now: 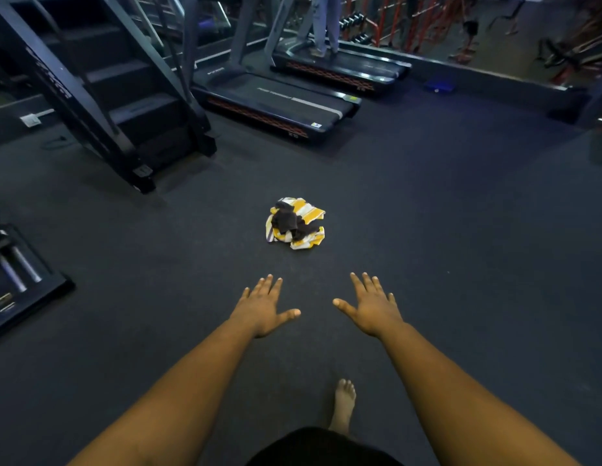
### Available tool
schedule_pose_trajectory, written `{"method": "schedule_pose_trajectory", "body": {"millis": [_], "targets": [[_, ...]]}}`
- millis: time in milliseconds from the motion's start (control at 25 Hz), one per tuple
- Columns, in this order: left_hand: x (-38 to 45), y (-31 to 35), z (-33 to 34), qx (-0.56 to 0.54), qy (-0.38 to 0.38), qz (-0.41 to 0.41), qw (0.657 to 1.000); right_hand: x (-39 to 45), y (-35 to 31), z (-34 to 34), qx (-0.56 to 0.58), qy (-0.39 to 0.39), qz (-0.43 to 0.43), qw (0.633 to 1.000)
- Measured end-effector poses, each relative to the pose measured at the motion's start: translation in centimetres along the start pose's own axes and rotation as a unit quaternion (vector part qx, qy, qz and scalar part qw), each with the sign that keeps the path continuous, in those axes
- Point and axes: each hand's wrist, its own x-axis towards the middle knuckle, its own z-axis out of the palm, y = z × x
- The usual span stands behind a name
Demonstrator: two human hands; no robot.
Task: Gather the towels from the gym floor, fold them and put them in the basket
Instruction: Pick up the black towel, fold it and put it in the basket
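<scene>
Left hand (264,306): grip released, fingers straight and spread, palm down over the floor (461,230), holding nothing.
Towels (295,223): crumpled heap on the floor ahead of both hands, apart from them; a yellow-and-white striped one bunched with a dark one. Likely soft, light and limp; best gathered from both sides of the heap.
Right hand (371,306): grip released too, fingers splayed, empty.
Basket: not in view.
</scene>
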Motion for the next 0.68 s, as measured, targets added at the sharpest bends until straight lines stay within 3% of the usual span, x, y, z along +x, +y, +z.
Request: {"method": "schedule_pose_trajectory", "body": {"millis": [360, 680], "targets": [[19.9, -0.4, -10.1, -0.021, 0.002, -0.051, 0.998, 24.4, -1.2, -9.6, -0.019, -0.035, -0.057, 0.998], [38.1, -6.8, -17.7, -0.035, -0.011, -0.069, 0.997, 44.8, -5.7, -14.4, -0.050, -0.052, -0.068, 0.995]]}}
